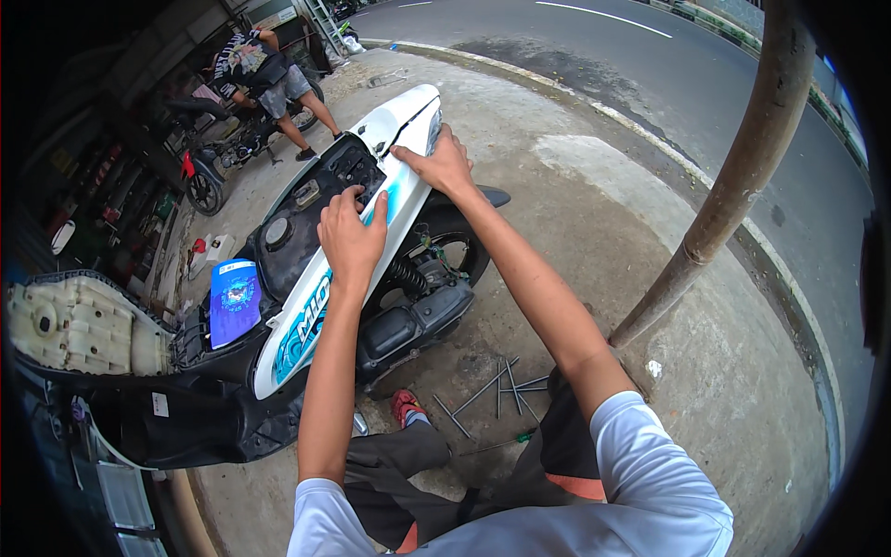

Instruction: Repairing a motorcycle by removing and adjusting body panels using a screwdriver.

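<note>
Far left, the raised seat (pixel 79 325) shows its pale underside, tipped up and clear of the work. Next to it a blue packet (pixel 234 299) sits in the open under-seat bay. Moving right, the left hand (pixel 351 234) grips the upper edge of the white side panel (pixel 316 306) where it meets the black inner tray (pixel 316 209), fingers curled over the rim and thumb pressed on the outer face. Further right, the right hand (pixel 444 165) lies flat on the tail end of the same panel, fingers spread and not clenched, near the rear tip. The scooter leans with this panel facing up, rear wheel (pixel 455 251) just below it.

My read: this looks like working the panel along its seam. To do it well, both hands should move together, evenly along the edge, so no clip takes all the strain. A one-sided pull could crack the plastic. On the concrete by the knees lie long metal tools (pixel 501 385), well within reach.
</note>
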Tool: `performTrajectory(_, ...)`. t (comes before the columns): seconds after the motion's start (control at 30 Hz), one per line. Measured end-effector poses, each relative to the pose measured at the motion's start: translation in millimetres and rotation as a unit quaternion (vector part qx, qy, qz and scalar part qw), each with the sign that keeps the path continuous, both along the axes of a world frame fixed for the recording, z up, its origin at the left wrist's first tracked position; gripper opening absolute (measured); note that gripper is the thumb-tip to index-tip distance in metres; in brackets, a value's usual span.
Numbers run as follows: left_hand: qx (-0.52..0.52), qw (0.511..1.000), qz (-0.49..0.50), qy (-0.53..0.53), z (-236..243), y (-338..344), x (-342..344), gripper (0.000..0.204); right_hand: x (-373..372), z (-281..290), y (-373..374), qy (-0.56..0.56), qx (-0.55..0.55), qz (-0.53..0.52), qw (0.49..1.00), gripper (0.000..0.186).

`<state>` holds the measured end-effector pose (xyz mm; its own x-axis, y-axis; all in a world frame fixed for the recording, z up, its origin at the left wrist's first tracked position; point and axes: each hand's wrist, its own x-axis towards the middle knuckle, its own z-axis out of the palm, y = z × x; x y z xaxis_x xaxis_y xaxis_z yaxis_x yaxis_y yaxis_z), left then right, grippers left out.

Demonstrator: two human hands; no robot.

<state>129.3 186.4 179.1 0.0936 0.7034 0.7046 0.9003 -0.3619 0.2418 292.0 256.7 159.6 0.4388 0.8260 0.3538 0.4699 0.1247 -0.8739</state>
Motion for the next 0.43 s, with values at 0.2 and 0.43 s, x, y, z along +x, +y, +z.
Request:
performTrajectory(0.2,-0.172,0.980,0.000,-0.102,30.2,35.9,32.8,0.048,1.5,-9.3,17.1,0.141,0.076,0.107,0.981,0.098)
performTrajectory(0.43,-0.200,0.971,0.016,-0.129,23.8,54.5,35.1,0.039,-1.7,-25.3,31.3,0.170,0.139,0.119,0.968,0.105)
